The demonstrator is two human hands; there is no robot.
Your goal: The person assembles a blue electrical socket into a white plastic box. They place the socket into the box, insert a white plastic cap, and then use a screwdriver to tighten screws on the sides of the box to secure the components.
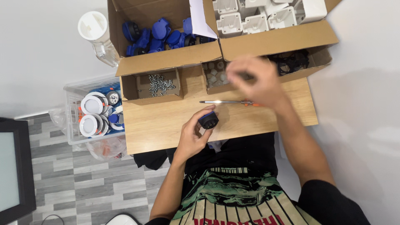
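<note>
Left hand (192, 136) is pinching a small blue plug part (208, 120), looking light, stiff plastic, easiest gripped round its rim, while right hand (255, 80) is blurring over the small box of white bits (216, 77), grip unreadable.

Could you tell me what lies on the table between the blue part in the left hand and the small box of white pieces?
In the head view, a screwdriver lies crosswise between the blue part and the box of white pieces; otherwise bare wood.
</note>
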